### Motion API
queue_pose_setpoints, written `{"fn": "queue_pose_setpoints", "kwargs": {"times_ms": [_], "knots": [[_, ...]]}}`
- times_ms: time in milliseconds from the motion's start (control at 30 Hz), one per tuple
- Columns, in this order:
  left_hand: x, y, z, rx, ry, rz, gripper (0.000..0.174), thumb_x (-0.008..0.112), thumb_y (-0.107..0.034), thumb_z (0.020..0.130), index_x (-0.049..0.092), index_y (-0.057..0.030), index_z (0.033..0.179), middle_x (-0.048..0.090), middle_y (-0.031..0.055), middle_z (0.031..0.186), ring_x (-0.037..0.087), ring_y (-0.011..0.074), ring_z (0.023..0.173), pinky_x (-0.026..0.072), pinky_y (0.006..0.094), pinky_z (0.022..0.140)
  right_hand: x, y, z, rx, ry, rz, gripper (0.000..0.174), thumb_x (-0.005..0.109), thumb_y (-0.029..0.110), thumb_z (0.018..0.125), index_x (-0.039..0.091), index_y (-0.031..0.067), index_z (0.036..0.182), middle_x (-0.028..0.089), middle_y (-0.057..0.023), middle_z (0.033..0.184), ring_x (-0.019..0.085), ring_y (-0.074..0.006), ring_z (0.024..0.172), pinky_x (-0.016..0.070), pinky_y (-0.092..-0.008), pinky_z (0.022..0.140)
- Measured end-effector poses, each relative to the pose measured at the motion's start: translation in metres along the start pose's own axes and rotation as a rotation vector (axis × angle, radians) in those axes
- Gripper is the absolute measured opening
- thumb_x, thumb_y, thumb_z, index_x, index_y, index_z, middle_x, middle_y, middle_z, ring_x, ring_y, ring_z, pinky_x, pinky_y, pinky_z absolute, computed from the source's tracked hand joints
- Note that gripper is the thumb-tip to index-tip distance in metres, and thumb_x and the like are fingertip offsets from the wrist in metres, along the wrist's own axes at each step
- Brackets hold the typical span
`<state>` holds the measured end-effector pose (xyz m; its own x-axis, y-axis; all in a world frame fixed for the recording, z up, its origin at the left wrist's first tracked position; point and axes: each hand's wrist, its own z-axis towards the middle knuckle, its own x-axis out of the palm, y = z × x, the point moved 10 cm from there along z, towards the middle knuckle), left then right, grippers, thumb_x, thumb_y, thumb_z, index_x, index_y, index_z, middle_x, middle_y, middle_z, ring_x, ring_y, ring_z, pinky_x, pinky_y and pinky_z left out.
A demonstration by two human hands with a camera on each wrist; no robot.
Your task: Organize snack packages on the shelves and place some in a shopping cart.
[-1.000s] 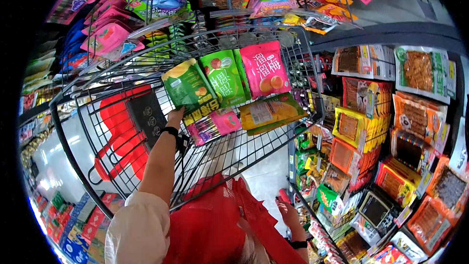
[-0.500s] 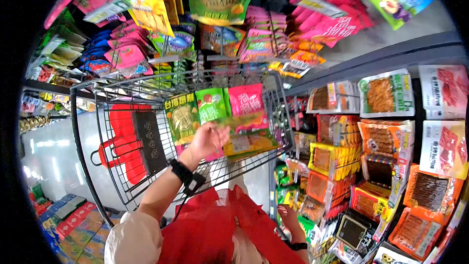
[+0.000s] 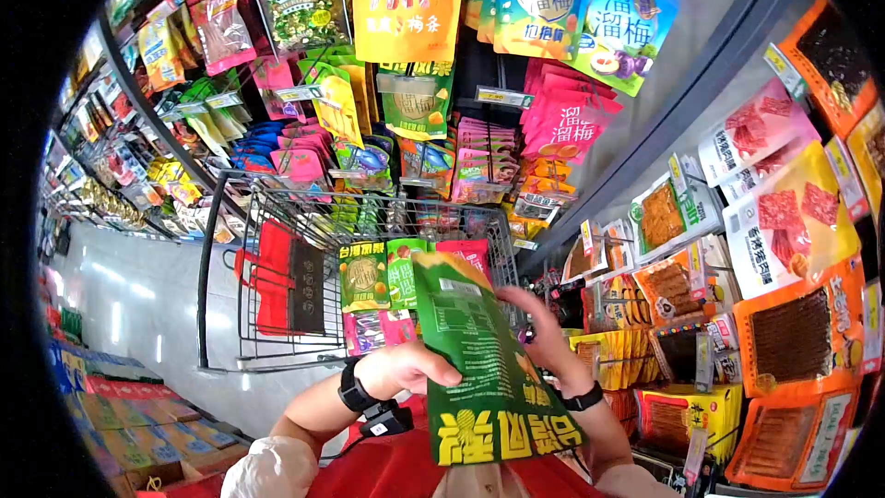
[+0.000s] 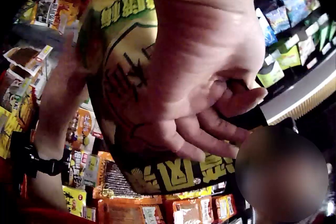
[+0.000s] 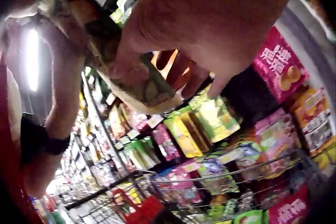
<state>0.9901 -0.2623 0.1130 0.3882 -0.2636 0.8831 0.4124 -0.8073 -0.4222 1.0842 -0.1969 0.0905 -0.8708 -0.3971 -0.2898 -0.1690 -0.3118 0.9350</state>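
Observation:
A green package with yellow lettering (image 3: 479,360) is held upright-tilted before the torso, its printed back facing up. My left hand (image 3: 401,371) grips its left edge, thumb on the near face; the left wrist view shows the left hand's curled fingers (image 4: 194,129) over the far face. At the package's upper right edge, my right hand (image 3: 546,337) holds on. In the right wrist view, the right hand's thumb (image 5: 128,69) lies on the package (image 5: 149,95), with the other fingers partly hidden behind it.
Beyond the package stands a wire shopping cart (image 3: 221,267) with a red and black seat panel (image 3: 295,281), a similar green package (image 3: 364,278) and several colourful bags. Hanging snacks (image 3: 410,5) fill the rack ahead; more packages (image 3: 793,337) line the right.
My left hand has come back from the cart with a green package, now raised before the torso. My right hand has risen from low at the right to hold it. The view has shifted towards the racks.

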Motion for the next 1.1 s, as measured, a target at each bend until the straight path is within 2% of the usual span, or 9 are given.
{"fn": "queue_pose_setpoints", "kwargs": {"times_ms": [133,200,267,300,333,467,600,733,1100], "knots": [[0.022,-0.007,0.0,0.245,-0.12,0.208,0.056,0.057,-0.017,0.069,0.039,0.0009,0.119,0.051,0.0147,0.112,0.051,0.0301,0.099,0.0368,0.0414,0.09,0.019,0.045,-0.009,-0.22,0.146,0.233,0.056,0.064,0.018,0.072,0.041,0.0044,0.121,0.044,-0.0116,0.122,0.041,-0.0232,0.113,0.0312,-0.0346,0.094],[0.044,0.0,0.02,0.177,0.285,-0.034,0.052,0.046,-0.036,0.075,0.044,-0.002,0.115,0.054,0.0117,0.104,0.05,0.0289,0.09,0.0378,0.0403,0.081,0.019,0.022,-0.021,-0.019,0.051,0.549,0.051,0.06,0.017,0.076,0.04,0.0045,0.121,0.045,-0.0111,0.119,0.042,-0.0203,0.111,0.0332,-0.0334,0.093],[0.049,-0.012,0.027,0.314,0.241,-0.266,0.046,0.036,-0.047,0.078,0.055,-0.0079,0.093,0.054,0.0089,0.096,0.048,0.0259,0.086,0.0352,0.037,0.075,-0.012,0.014,-0.036,-0.089,-0.191,0.168,0.039,0.058,0.02,0.08,0.046,0.0022,0.113,0.05,-0.0098,0.112,0.048,-0.0186,0.102,0.0379,-0.0322,0.086],[0.088,-0.024,0.026,0.412,0.569,-0.206,0.037,0.038,-0.045,0.081,0.051,-0.0128,0.069,0.054,0.0066,0.088,0.046,0.024,0.091,0.0336,0.0348,0.079,-0.031,0.017,-0.038,-0.063,-0.278,0.107,0.035,0.057,0.021,0.081,0.048,0.0011,0.108,0.053,-0.0091,0.107,0.05,-0.0176,0.096,0.0395,-0.0317,0.082],[0.08,-0.025,0.033,0.408,0.366,-0.15,0.043,0.034,-0.043,0.086,0.041,-0.0126,0.056,0.052,0.0063,0.084,0.049,0.024,0.086,0.0369,0.0356,0.079,-0.051,0.022,-0.036,-0.036,-0.364,0.044,0.031,0.056,0.023,0.082,0.051,0.0,0.103,0.056,-0.0083,0.102,0.053,-0.0166,0.09,0.041,-0.0312,0.078],[0.056,-0.047,0.04,0.588,-0.029,0.432,0.045,0.03,-0.043,0.09,0.044,-0.0076,0.065,0.05,0.0091,0.088,0.053,0.0217,0.077,0.0432,0.0354,0.074,-0.088,0.002,-0.06,0.021,-0.547,0.166,0.03,0.055,0.025,0.084,0.054,-0.0022,0.095,0.058,-0.0046,0.088,0.05,-0.0114,0.082,0.0392,-0.0273,0.073],[0.022,-0.077,0.018,0.961,-0.533,1.11,0.025,0.045,-0.024,0.087,0.047,-0.0043,0.102,0.049,0.0096,0.109,0.047,0.0153,0.099,0.0381,0.0279,0.082,-0.112,-0.017,-0.081,0.114,-0.644,0.361,0.024,0.054,0.019,0.084,0.054,-0.0026,0.095,0.057,-0.0019,0.09,0.049,-0.0094,0.081,0.0389,-0.0255,0.073],[-0.007,-0.013,0.049,0.438,-0.476,0.833,0.047,0.057,-0.014,0.08,0.036,-0.0019,0.121,0.047,0.0091,0.115,0.044,0.0154,0.106,0.0338,0.0274,0.091,-0.115,-0.01,-0.083,0.158,-0.659,0.386,0.023,0.054,0.017,0.084,0.055,-0.0034,0.094,0.058,-0.0011,0.089,0.051,-0.0093,0.079,0.0396,-0.0253,0.072],[-0.061,-0.011,0.028,0.538,-0.559,0.854,0.037,0.06,0.001,0.075,0.045,0.0017,0.108,0.056,0.0054,0.101,0.051,0.0106,0.09,0.0407,0.0248,0.081,-0.024,-0.028,-0.054,0.303,-0.224,0.604,0.036,0.063,0.01,0.075,0.049,-0.0001,0.107,0.056,-0.0046,0.1,0.052,-0.0131,0.09,0.0403,-0.0269,0.079]]}}
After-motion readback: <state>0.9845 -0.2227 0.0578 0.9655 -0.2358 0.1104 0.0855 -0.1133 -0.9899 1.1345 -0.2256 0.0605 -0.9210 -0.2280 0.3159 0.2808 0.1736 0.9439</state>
